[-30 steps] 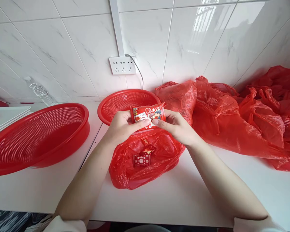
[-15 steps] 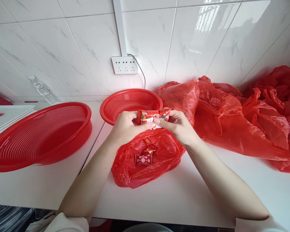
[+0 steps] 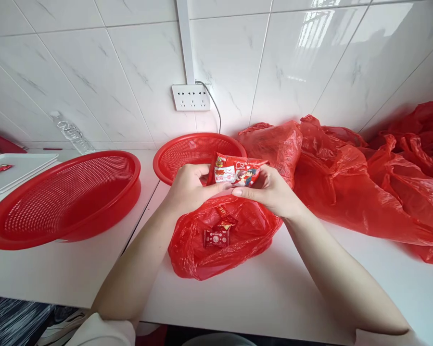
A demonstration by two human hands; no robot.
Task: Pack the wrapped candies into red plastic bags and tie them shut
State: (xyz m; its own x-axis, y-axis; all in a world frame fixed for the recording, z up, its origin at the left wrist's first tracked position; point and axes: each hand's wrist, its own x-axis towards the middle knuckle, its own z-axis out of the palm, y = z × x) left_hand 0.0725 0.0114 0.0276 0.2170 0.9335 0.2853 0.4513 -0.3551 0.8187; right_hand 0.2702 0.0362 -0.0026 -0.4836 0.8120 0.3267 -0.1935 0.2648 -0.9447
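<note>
Both my hands hold one red printed snack packet in front of me, above an open red plastic bag. My left hand pinches the packet's left end, thumb on its lower edge. My right hand grips its right end with fingers curled behind it. Inside the bag lie a few small red wrapped candies. Just behind the packet stands a small red mesh basket.
A large red mesh basket sits on the white counter at left, beside a white tray and a lying plastic bottle. Crumpled red plastic bags fill the right side. A wall socket with a cable hangs above.
The packet, folded or edge-on half a second ago, now faces me flat again. Both hands shifted slightly right with it, still gripping its ends.
</note>
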